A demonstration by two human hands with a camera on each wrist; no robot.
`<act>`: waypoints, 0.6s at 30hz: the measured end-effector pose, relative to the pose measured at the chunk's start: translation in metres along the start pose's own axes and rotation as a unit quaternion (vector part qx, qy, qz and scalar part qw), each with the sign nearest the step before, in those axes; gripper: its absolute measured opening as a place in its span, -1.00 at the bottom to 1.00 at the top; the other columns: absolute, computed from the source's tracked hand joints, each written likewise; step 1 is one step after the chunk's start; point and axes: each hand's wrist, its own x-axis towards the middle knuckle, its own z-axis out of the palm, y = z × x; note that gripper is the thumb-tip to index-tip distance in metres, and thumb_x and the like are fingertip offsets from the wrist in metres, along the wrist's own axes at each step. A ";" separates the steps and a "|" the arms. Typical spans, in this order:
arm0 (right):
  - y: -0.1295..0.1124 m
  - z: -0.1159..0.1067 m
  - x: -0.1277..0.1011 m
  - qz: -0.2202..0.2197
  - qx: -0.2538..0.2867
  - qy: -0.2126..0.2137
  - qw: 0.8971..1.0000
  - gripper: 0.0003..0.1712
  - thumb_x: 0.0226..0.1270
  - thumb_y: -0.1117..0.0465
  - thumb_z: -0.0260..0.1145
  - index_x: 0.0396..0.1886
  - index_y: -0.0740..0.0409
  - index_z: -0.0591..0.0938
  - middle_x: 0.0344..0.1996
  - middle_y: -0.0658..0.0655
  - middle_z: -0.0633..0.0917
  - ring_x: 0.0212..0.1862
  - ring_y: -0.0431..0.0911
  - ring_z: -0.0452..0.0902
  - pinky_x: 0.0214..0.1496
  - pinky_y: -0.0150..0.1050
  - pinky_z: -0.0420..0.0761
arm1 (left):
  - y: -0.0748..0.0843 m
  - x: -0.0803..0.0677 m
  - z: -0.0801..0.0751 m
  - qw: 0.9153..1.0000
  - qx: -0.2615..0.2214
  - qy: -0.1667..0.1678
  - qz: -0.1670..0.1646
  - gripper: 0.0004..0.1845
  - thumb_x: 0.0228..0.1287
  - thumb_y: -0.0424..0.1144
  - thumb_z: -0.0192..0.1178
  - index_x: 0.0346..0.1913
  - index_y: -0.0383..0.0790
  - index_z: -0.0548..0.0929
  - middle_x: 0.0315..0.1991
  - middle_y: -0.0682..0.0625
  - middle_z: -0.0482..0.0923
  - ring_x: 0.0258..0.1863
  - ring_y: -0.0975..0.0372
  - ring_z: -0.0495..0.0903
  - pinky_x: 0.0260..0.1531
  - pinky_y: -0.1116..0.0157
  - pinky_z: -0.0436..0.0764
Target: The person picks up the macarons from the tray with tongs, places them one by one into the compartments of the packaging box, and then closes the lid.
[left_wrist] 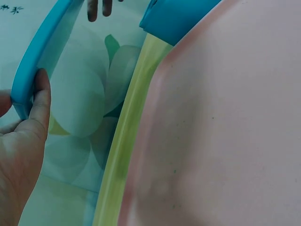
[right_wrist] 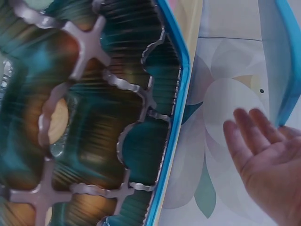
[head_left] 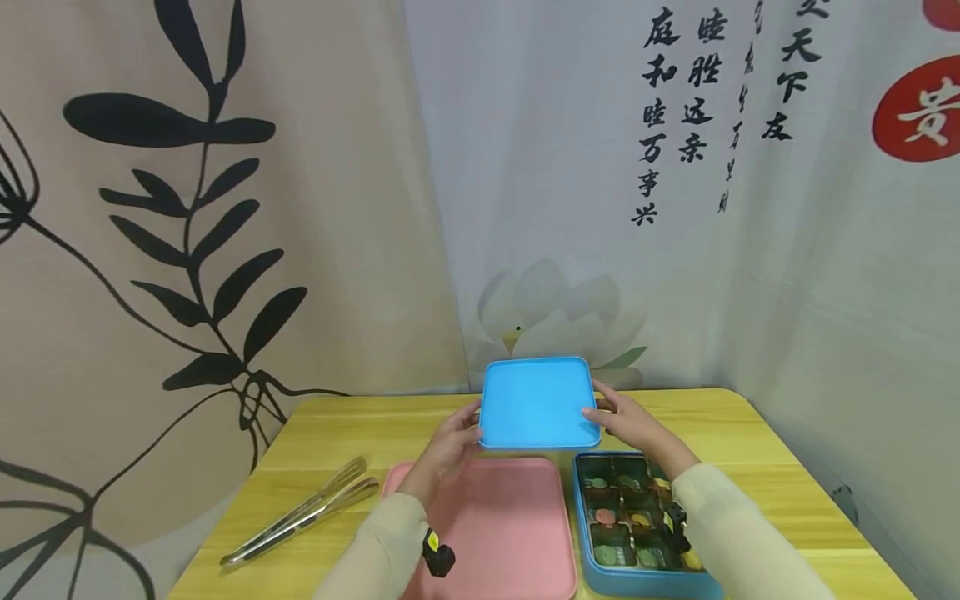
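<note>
A flat blue lid (head_left: pixel 538 402) hangs tilted above the back of the table, held between both hands. My left hand (head_left: pixel 450 442) grips its left edge, and the left wrist view shows the thumb (left_wrist: pixel 40 101) curled onto the blue rim (left_wrist: pixel 33 70). My right hand (head_left: pixel 630 421) is at the right edge. In the right wrist view its fingers (right_wrist: pixel 251 132) lie straight beside the lid's rim (right_wrist: pixel 288 56). Below the lid a pink tray (head_left: pixel 502 517) lies flat. To its right is an open blue box (head_left: pixel 585 533) with round cakes in a silver divider (right_wrist: pixel 89 52).
Metal tongs (head_left: pixel 307 508) lie on the yellow wooden table (head_left: pixel 360 425) to the left of the pink tray. Printed curtains hang close behind the table, with leaves on the left and a lotus and writing on the right. The table's right edge is near the blue box.
</note>
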 end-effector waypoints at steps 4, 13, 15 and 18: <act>-0.003 -0.001 0.001 -0.008 0.038 -0.009 0.999 -0.17 0.52 0.15 0.17 0.59 0.19 -0.03 0.30 0.51 0.39 0.21 0.31 0.47 0.15 0.18 0.51 | 0.001 -0.003 0.002 1.000 -0.002 -0.006 0.001 -0.30 0.40 -0.52 0.00 0.54 -0.38 0.03 0.17 -0.25 0.30 0.00 0.13 0.54 0.05 0.20 0.56; -0.002 -0.004 0.002 -0.017 0.053 -0.021 0.998 -0.15 0.50 0.25 0.18 0.60 0.19 -0.06 0.22 0.48 0.48 0.04 0.19 0.61 0.03 0.07 0.60 | 0.006 -0.007 0.000 0.999 0.036 -0.006 -0.003 -0.25 0.35 -0.50 0.06 0.55 -0.29 0.06 0.19 -0.26 0.33 -0.02 0.15 0.55 -0.02 0.27 0.58; -0.001 -0.004 0.001 -0.017 0.057 -0.025 0.998 -0.14 0.48 0.27 0.19 0.60 0.18 -0.06 0.19 0.47 0.50 0.00 0.16 0.63 0.00 0.05 0.62 | 0.008 -0.008 -0.001 0.999 0.051 -0.006 -0.003 -0.25 0.34 -0.49 0.08 0.55 -0.29 0.07 0.19 -0.28 0.33 -0.03 0.14 0.54 -0.02 0.26 0.58; -0.001 -0.003 0.000 -0.026 0.062 -0.034 0.997 -0.13 0.48 0.32 0.18 0.60 0.19 -0.09 0.16 0.47 0.53 -0.08 0.12 0.66 -0.05 0.02 0.64 | 0.011 -0.008 -0.002 0.997 0.070 0.002 -0.011 -0.25 0.34 -0.47 0.09 0.55 -0.25 0.09 0.20 -0.27 0.34 -0.03 0.09 0.53 0.02 0.17 0.56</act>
